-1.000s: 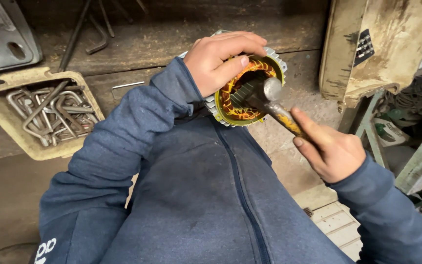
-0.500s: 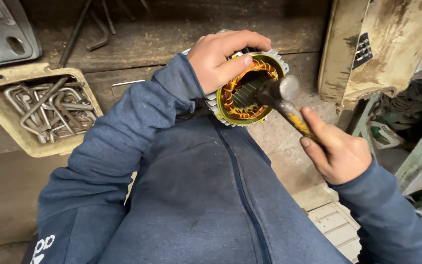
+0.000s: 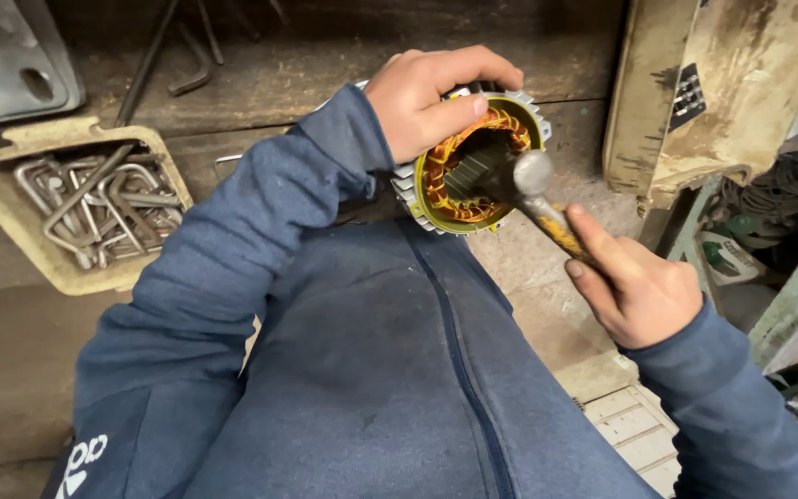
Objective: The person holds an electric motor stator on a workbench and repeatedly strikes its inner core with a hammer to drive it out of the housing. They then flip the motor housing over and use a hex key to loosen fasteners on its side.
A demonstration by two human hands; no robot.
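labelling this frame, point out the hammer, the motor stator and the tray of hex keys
hammer (image 3: 530,176), head view, on its metal head
motor stator (image 3: 473,152), head view, on its copper windings
tray of hex keys (image 3: 11,199), head view, on its left rim

Hammer (image 3: 533,180) blocks the stator (image 3: 473,166) bore's opening.

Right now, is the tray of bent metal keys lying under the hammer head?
No: the tray sits off to the left side, while the hammer held by the right hand is over the motor stator.

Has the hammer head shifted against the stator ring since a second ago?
Yes. The hammer head has moved slightly right, from over the opening of the stator towards its right rim, while the left hand kept the stator steady.
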